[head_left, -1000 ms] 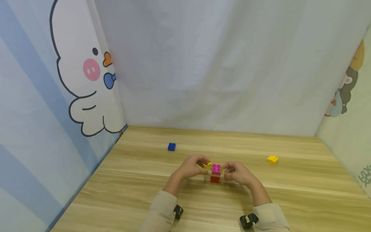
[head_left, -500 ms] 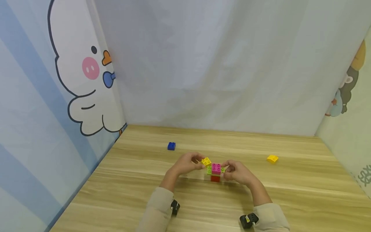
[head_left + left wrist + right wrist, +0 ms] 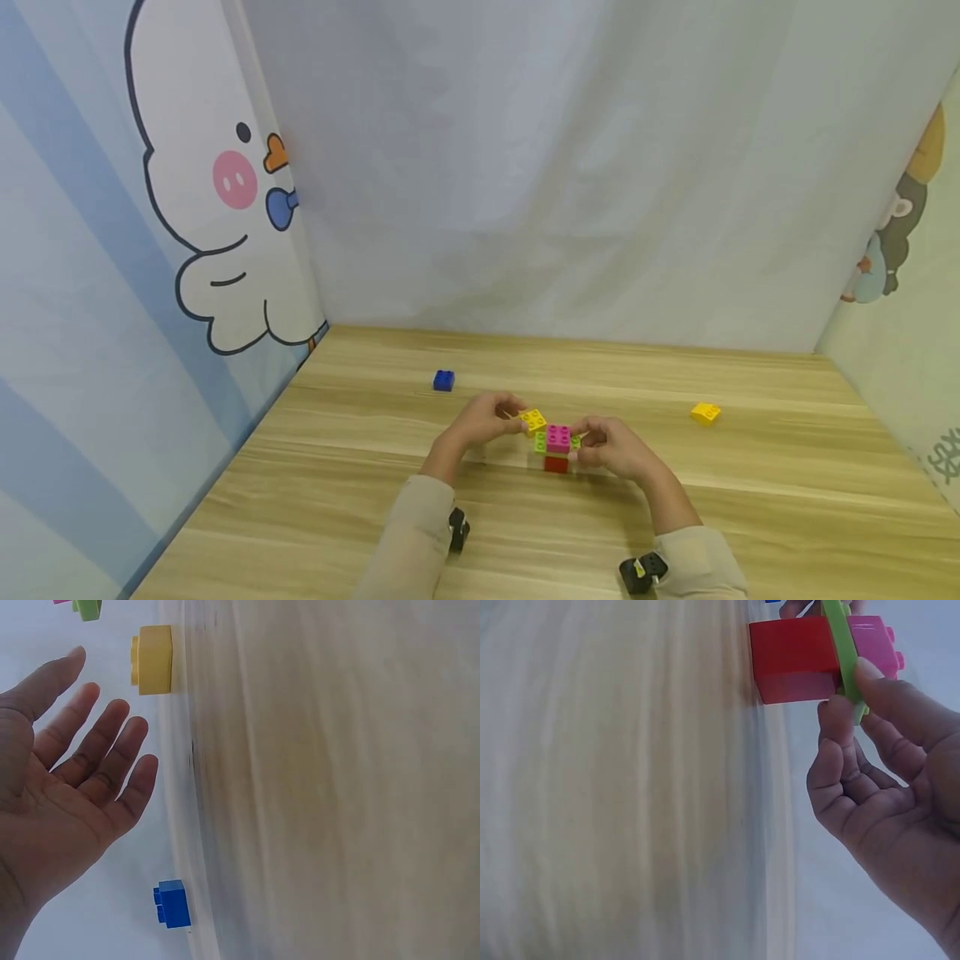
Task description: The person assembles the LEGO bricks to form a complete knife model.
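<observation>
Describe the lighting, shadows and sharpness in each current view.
Head view: even, diffuse light, only faint, soft shadows on the table around the left hand and right hand. Left wrist view: hazy, wood grain smeared, yellow brick and blue brick clearly outlined. Right wrist view: grain again smeared, red brick fairly crisp.

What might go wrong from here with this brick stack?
The right hand pinches the green plate where it overhangs the red brick, so an uneven pull might tip the stack or pry it apart. The left hand is right beside the nearer yellow brick, so a stray finger may knock it.
</observation>
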A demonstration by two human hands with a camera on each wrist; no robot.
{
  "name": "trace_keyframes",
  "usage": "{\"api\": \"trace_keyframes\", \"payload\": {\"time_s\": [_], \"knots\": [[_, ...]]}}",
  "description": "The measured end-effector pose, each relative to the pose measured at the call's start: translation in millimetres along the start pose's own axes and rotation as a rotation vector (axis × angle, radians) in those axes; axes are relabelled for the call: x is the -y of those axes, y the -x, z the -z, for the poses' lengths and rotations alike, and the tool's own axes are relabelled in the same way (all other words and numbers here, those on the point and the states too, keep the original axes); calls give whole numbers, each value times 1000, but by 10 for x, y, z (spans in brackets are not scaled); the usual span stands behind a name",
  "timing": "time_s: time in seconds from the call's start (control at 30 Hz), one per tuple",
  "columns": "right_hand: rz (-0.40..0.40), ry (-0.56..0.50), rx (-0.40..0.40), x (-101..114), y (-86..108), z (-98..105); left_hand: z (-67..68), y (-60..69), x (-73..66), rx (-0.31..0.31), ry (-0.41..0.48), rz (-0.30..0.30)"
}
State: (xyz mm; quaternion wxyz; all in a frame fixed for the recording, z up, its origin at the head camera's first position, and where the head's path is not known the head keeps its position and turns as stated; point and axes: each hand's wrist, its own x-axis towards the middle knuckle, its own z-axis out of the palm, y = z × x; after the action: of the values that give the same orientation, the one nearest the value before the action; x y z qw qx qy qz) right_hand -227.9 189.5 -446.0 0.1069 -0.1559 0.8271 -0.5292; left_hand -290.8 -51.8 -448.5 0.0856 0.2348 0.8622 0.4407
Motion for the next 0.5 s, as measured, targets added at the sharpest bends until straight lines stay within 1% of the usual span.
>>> {"api": "trace_keyframes", "payload": {"time_s": [0.17, 0.27, 0.4, 0.5], "knots": [[-4, 7, -15, 4, 8, 9, -1, -48, 22, 8, 16, 7], [3, 6, -11, 3, 12, 13, 9, -73, 52, 31, 39, 14], [-15, 0, -9, 5, 15, 9, 23, -103, 97, 62, 53, 32], [-13, 9, -17, 18, 10, 5, 26, -133, 113, 61, 52, 45]]}}
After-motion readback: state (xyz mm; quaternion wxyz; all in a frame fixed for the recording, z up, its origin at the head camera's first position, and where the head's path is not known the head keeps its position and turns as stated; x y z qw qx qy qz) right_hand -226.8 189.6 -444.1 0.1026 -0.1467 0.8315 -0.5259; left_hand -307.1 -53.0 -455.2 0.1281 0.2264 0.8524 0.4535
